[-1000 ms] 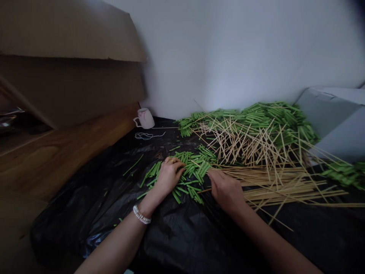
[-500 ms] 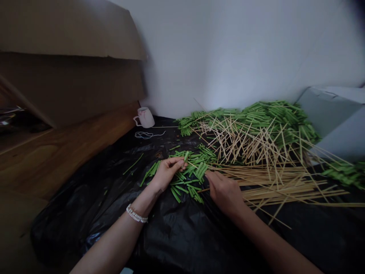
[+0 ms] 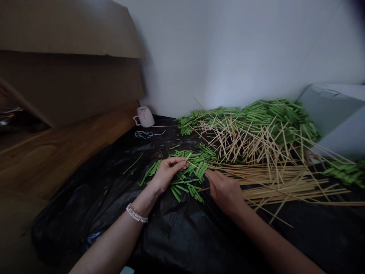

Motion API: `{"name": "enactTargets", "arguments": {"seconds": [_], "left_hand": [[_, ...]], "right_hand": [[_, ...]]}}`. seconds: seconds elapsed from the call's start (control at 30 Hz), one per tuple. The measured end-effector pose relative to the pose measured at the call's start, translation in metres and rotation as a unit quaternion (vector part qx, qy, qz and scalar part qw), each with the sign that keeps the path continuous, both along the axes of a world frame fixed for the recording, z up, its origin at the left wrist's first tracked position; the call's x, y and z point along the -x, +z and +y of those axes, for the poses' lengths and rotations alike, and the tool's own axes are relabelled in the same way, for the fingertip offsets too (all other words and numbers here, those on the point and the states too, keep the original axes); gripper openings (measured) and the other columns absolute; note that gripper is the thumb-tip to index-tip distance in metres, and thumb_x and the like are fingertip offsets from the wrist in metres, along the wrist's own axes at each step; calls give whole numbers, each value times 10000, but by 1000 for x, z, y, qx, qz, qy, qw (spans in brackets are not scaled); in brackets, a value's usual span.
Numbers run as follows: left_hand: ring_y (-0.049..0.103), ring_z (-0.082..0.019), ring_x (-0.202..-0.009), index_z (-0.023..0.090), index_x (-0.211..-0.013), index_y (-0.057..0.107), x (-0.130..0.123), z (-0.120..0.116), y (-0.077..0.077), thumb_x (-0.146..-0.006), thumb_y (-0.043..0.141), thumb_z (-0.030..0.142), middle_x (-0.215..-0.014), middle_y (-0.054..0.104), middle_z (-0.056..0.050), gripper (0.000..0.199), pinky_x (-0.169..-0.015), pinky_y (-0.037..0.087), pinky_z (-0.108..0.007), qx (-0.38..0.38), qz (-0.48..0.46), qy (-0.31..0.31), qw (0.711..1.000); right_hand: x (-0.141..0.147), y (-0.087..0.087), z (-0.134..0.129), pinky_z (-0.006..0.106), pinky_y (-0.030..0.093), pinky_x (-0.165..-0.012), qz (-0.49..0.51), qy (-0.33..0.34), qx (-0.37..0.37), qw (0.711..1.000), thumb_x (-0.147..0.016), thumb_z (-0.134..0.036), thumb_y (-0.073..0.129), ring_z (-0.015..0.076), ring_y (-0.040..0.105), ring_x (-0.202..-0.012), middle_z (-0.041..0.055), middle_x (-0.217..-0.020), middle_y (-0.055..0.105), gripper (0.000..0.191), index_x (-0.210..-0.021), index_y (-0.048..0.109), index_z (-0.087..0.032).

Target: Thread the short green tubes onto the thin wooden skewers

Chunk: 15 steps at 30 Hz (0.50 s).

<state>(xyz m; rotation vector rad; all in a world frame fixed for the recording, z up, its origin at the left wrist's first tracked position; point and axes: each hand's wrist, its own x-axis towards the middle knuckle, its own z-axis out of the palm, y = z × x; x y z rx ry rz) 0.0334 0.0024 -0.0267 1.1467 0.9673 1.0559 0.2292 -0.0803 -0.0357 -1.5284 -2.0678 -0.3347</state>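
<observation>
Here, one short green piece (image 3: 188, 156) is held by the left hand (image 3: 167, 171), its grip closed on it between thumb and fingers. The piece is held above the loose green pieces (image 3: 182, 177), left of the right hand (image 3: 225, 189). Its long axis is tilted, with the upper end pointed away from the wearer and slightly right. It is smooth-looking, slim and pale green. One thin stick (image 3: 192, 164) is seen beside it, straight and straw-coloured, slanted from the left fingertips down toward the right hand. The right hand's grip is closed at a tight cluster of green pieces (image 3: 202, 170); whether they are threaded on the stick cannot be told.

Beyond, too many to be counted, crossed sticks (image 3: 242, 142) are spread in front of one large green heap (image 3: 273, 116) along the wall (image 3: 182, 57). Long sticks (image 3: 273, 177) are laid mostly sideways, right of the hands. Farther left, one pink-marked mug (image 3: 146, 117) is stood upright near one pale cord (image 3: 144, 134), both on the black plastic sheet (image 3: 176, 228). One cardboard box (image 3: 71, 87) is seen at left, one pale box (image 3: 336, 114) at right.
</observation>
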Motion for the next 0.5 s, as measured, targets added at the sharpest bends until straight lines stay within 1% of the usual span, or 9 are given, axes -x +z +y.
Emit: {"name": "enactTargets", "arguments": {"seconds": [0.27,0.4,0.5], "left_hand": [[652,-133,-713,163,-881,751,1,-1,-2,-652,810,308,-806,748,-42,277,-760,502,-270,-17,19,7,1000],[657,-144,-716,163,-859,755,1,-2,-1,-622,827,306,-800,747,-43,285,-764,502,-283,-15,20,21,999],[655,-150,-703,162,-841,757,0,-2,0,-597,839,306,-795,744,-42,295,-755,505,-293,-19,24,37,999]], "right_hand": [[1,-1,-1,258,320,-565,2,2,29,1000,-919,-156,391,125,592,-658,11,-762,661,282,-1029,649,-193],[1,0,-2,258,323,-565,2,-2,41,999,-917,-157,392,129,600,-667,13,-774,669,280,-1031,645,-194],[2,2,-3,255,331,-570,4,-4,68,998,-913,-153,397,131,610,-694,16,-794,677,274,-1026,643,-197]]}}
